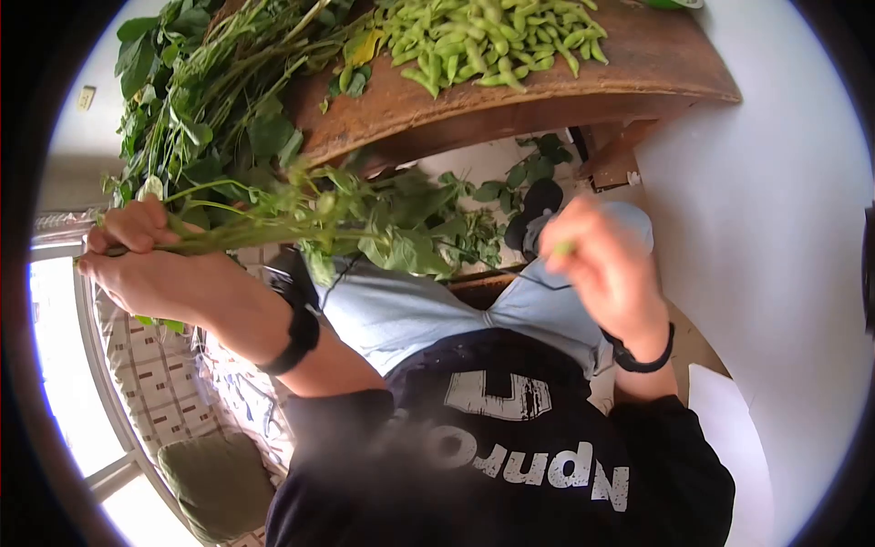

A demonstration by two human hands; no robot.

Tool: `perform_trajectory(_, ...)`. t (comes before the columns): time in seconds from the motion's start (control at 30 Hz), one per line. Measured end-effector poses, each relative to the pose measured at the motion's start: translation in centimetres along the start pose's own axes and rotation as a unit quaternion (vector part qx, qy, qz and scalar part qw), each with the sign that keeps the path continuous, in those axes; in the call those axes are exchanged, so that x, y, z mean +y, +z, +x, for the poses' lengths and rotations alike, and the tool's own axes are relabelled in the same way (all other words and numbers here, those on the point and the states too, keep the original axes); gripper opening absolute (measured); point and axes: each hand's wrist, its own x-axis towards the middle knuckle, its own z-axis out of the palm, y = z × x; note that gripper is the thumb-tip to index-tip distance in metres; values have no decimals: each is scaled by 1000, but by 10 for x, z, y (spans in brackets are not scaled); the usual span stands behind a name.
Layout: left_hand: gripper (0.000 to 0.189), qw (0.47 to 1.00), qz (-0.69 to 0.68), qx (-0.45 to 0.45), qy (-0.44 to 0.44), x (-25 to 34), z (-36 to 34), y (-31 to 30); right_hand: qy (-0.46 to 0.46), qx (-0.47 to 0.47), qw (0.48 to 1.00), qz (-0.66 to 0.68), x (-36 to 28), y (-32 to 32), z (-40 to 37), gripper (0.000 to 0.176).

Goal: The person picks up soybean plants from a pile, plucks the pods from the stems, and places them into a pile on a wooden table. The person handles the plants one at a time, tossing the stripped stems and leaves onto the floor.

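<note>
At nine o'clock the left hand (150, 269) clenches the leafy soybean stalks (273, 223); at three o'clock the right hand (606, 264) pinches one green pod (565, 246). Steadying the bunch and plucking close to the stem seems best.

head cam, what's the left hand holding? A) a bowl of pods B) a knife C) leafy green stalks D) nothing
C: the left hand is closed around leafy green stalks that stretch across the lap. The right hand pinches what looks like a small green pod, and the loose pods lie heaped on the wooden table.
</note>
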Motion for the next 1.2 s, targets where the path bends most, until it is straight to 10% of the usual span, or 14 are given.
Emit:
perform_trajectory(0.1,39,998,-30,-48,-16,3,-15,12,-16,200,969,-145,-2,-19,61,16)
perform_trajectory(0.2,39,996,-54,-72,-26,8,-21,15,-91,164,961,-205,63,-29,121,31)
perform_trajectory(0.33,38,995,-73,-63,-15,16,-21,21,26,190,966,-175,68,-11,101,47)
perform_trajectory(0.8,35,997,-40,-61,-28,18,-37,18,44,206,968,-135,120,13,98,17)
perform_trajectory(1.07,36,994,-60,-78,-39,19,-36,17,-32,156,980,-118,132,-5,116,17)
perform_trajectory(1.2,35,991,-106,-69,-49,14,-33,12,-161,174,903,-357,100,11,121,36)
